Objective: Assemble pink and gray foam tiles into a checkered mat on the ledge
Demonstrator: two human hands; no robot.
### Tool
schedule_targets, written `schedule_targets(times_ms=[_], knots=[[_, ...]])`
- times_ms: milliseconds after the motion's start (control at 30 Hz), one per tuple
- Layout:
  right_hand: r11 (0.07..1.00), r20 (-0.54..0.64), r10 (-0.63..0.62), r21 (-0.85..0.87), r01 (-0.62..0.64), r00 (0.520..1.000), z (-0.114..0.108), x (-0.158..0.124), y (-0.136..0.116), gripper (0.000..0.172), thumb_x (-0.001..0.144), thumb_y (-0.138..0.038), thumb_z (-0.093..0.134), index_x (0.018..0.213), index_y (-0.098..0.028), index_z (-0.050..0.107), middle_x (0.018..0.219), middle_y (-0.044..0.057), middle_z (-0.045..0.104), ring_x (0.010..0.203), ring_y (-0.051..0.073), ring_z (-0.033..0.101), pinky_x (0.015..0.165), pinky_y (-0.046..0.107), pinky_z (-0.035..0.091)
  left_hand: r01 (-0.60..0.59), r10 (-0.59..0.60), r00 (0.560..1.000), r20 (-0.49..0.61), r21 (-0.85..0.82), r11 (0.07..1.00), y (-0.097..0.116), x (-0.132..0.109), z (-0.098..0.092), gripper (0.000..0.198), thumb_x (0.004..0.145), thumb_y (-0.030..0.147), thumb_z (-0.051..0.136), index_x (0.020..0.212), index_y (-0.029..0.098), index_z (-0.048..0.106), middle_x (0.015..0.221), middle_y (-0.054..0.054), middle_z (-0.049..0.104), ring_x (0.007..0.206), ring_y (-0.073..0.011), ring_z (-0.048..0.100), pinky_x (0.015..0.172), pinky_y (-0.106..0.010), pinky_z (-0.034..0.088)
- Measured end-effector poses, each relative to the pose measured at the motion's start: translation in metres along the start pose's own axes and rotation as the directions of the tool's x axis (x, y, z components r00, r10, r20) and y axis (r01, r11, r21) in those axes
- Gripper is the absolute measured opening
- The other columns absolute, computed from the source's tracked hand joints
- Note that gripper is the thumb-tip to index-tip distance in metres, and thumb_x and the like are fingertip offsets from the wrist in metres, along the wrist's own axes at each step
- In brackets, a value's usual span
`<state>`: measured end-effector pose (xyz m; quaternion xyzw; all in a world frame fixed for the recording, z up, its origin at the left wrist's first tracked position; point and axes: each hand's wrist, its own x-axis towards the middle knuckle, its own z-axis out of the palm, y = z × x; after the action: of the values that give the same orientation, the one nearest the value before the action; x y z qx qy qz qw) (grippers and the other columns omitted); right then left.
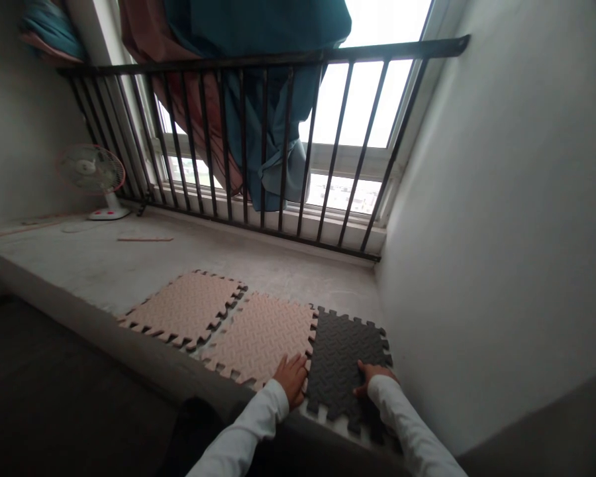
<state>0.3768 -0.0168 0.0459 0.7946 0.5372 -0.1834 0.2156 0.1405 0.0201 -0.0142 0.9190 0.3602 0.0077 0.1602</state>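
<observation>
Three interlocking foam floor tiles lie in a row on a concrete ledge [129,278]. A beige tile [183,308] sits farthest left, apart from a second beige tile [258,338] by a narrow gap. A black tile [345,358] lies at the right end, its toothed edge against the second beige tile. My left hand [292,379] presses on the second beige tile's near corner, beside the black tile. My right hand [372,377] lies on the black tile's lower right part, fingers pointing left. White sleeves cover both forearms.
A black metal railing [263,59] stands across the back in front of a window, with a teal curtain [258,99] bunched behind it. A small white fan [92,175] and a thin wooden strip [145,239] sit on the ledge. A white wall [477,199] closes the right side.
</observation>
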Motion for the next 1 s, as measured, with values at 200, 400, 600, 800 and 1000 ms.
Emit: schedule_targets(times_ms=[200, 400, 600, 800, 1000], knots=[[1.000, 0.012, -0.004, -0.020, 0.004, 1.000, -0.004, -0.005, -0.002, 0.085, 0.052, -0.045, 0.064, 0.128, -0.027, 0.029, 0.119, 0.007, 0.050, 0.109, 0.023, 0.045, 0.089, 0.032, 0.037, 0.087, -0.087, 0.996, -0.027, -0.014, 0.996, -0.015, 0.004, 0.002, 0.047, 0.065, 0.022, 0.041, 0.112, 0.015, 0.044, 0.135, -0.008, 0.029, 0.125, -0.0201, 0.019, 0.103, -0.048, 0.007], [1.000, 0.014, 0.000, -0.006, 0.000, 1.000, -0.004, -0.002, -0.001, 0.086, 0.050, -0.044, 0.065, 0.127, -0.026, 0.031, 0.118, 0.007, 0.050, 0.107, 0.024, 0.046, 0.089, 0.032, 0.037, 0.080, -0.080, 0.995, -0.054, -0.012, 0.997, -0.021, 0.008, 0.008, 0.048, 0.065, 0.022, 0.041, 0.112, 0.016, 0.043, 0.135, -0.007, 0.030, 0.125, -0.0193, 0.020, 0.103, -0.047, 0.007], [1.000, 0.014, -0.005, 0.001, 0.004, 1.000, 0.000, 0.002, 0.000, 0.086, 0.050, -0.047, 0.065, 0.127, -0.027, 0.031, 0.120, 0.006, 0.049, 0.109, 0.024, 0.044, 0.089, 0.033, 0.036, 0.053, -0.052, 0.997, -0.064, 0.015, 0.998, -0.027, 0.007, 0.009, 0.048, 0.065, 0.025, 0.043, 0.112, 0.016, 0.041, 0.134, -0.008, 0.030, 0.125, -0.0196, 0.020, 0.102, -0.049, 0.010], [1.000, -0.002, 0.006, 0.011, -0.006, 1.000, 0.006, 0.009, 0.001, 0.087, 0.047, -0.048, 0.066, 0.125, -0.029, 0.034, 0.119, 0.007, 0.050, 0.108, 0.024, 0.045, 0.088, 0.034, 0.038, 0.053, -0.055, 0.993, -0.101, -0.022, 0.998, -0.033, -0.004, -0.004, 0.042, 0.068, 0.030, 0.042, 0.108, 0.020, 0.044, 0.133, -0.005, 0.034, 0.124, -0.0177, 0.024, 0.101, -0.047, 0.012], [1.000, 0.001, 0.011, 0.026, -0.011, 1.000, 0.002, 0.005, 0.000, 0.085, 0.048, -0.047, 0.067, 0.124, -0.030, 0.035, 0.119, 0.006, 0.050, 0.108, 0.023, 0.045, 0.088, 0.033, 0.038, 0.074, -0.080, 0.992, -0.094, -0.059, 0.996, -0.038, -0.010, -0.010, 0.036, 0.067, 0.029, 0.043, 0.103, 0.023, 0.047, 0.132, -0.003, 0.035, 0.123, -0.0172, 0.025, 0.101, -0.047, 0.012]])
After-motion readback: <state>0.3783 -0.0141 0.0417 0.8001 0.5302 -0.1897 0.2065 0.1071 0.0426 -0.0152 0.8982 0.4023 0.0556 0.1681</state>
